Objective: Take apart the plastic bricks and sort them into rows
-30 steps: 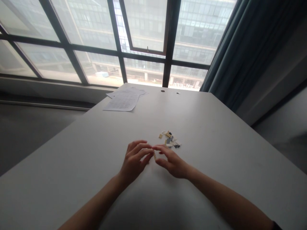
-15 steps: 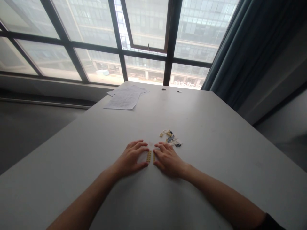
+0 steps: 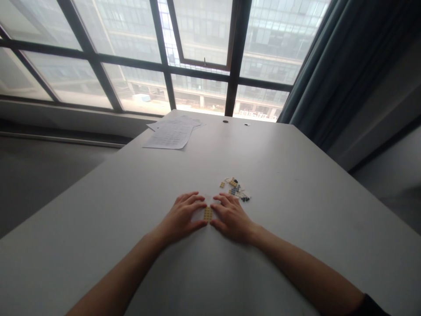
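Note:
Two narrow tan building-block plates lie on the white table between my hands. The left plate (image 3: 205, 214) and the right plate (image 3: 210, 214) sit side by side with their long edges together; whether they touch cannot be made out. My left hand (image 3: 182, 218) holds the left plate by its ends between thumb and forefinger. In the same way, my right hand (image 3: 234, 220) grips the right plate, thumb at the near end and forefinger at the far end. The other fingers of both hands are curved over the table.
Just beyond my right hand lies a small pile of building pieces (image 3: 234, 188), tan, grey, white and black. Printed sheets of paper (image 3: 173, 135) rest at the table's far left. Behind the table (image 3: 263, 162) stand windows, with a dark curtain (image 3: 329, 66) on the right.
The two plates have come together; the gap between them has closed. My left hand has moved slightly right with its plate. The pile has stayed where it was.

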Demonstrator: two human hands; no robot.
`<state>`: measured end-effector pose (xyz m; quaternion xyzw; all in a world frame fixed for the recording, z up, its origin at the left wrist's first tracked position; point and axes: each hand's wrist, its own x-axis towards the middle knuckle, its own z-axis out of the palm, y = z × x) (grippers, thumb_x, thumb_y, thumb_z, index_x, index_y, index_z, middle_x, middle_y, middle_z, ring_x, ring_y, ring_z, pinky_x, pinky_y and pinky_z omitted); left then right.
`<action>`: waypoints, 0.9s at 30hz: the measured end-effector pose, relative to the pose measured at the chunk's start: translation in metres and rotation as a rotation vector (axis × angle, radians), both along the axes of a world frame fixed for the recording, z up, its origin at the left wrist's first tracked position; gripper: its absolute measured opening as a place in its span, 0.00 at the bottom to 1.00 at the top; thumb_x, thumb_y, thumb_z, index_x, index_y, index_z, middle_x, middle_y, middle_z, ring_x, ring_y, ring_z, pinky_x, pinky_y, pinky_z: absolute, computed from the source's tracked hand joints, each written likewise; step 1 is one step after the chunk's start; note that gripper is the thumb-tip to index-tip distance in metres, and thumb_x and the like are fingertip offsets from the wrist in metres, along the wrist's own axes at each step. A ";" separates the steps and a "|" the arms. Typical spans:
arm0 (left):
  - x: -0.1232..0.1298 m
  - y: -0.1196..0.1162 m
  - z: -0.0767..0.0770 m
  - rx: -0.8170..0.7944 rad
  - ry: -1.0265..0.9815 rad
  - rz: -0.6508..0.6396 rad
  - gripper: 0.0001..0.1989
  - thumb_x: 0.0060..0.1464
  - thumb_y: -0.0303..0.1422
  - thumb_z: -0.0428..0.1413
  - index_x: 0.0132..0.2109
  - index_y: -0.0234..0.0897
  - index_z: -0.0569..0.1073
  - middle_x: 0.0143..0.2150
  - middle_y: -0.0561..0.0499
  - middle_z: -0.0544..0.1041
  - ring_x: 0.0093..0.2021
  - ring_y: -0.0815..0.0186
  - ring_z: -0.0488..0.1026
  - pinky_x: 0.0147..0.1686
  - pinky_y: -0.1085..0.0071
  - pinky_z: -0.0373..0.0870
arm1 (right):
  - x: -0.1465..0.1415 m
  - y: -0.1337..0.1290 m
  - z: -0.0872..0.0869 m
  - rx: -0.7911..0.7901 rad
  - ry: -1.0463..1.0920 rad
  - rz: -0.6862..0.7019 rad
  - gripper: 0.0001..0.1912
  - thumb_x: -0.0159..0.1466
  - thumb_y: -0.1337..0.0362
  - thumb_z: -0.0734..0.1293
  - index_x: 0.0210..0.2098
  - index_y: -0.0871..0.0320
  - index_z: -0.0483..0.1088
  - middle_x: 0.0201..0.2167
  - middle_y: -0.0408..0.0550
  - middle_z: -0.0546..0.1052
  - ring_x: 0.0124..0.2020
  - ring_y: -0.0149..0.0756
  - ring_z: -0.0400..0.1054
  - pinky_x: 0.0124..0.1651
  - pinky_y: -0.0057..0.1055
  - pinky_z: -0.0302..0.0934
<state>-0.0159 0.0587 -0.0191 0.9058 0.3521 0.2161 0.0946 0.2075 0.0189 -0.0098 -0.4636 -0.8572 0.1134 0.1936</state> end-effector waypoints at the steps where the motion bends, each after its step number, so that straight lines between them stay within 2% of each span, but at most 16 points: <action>1: 0.000 0.000 0.000 -0.003 0.001 -0.006 0.21 0.50 0.44 0.60 0.50 0.42 0.73 0.55 0.45 0.72 0.60 0.51 0.61 0.58 0.52 0.58 | 0.000 0.000 0.000 -0.001 -0.001 0.006 0.22 0.62 0.56 0.65 0.53 0.58 0.66 0.59 0.55 0.64 0.63 0.47 0.49 0.65 0.45 0.41; 16: 0.000 0.001 -0.002 0.000 -0.014 -0.001 0.22 0.48 0.46 0.61 0.49 0.42 0.74 0.53 0.44 0.73 0.59 0.51 0.62 0.58 0.52 0.59 | 0.002 -0.001 -0.002 -0.008 0.011 0.021 0.22 0.62 0.56 0.65 0.55 0.57 0.66 0.59 0.55 0.64 0.63 0.47 0.48 0.64 0.47 0.41; 20: 0.000 0.001 -0.001 -0.003 0.004 0.012 0.26 0.48 0.46 0.61 0.52 0.41 0.72 0.55 0.44 0.73 0.60 0.50 0.62 0.58 0.51 0.58 | 0.001 -0.002 -0.003 -0.011 0.038 0.013 0.26 0.62 0.56 0.65 0.57 0.59 0.64 0.59 0.55 0.65 0.63 0.47 0.49 0.64 0.47 0.41; 23: 0.001 0.000 0.000 -0.010 0.014 0.023 0.31 0.45 0.48 0.62 0.55 0.40 0.69 0.56 0.43 0.72 0.60 0.49 0.62 0.58 0.51 0.58 | 0.007 0.003 0.000 -0.010 0.086 -0.024 0.28 0.61 0.55 0.66 0.59 0.58 0.62 0.59 0.56 0.65 0.62 0.47 0.51 0.64 0.46 0.43; 27: 0.001 0.001 -0.001 -0.002 0.003 0.017 0.35 0.45 0.49 0.62 0.58 0.40 0.66 0.56 0.42 0.71 0.60 0.50 0.62 0.58 0.52 0.58 | 0.028 0.017 0.009 0.048 0.156 -0.161 0.23 0.60 0.60 0.68 0.55 0.56 0.66 0.56 0.54 0.67 0.60 0.45 0.54 0.62 0.46 0.47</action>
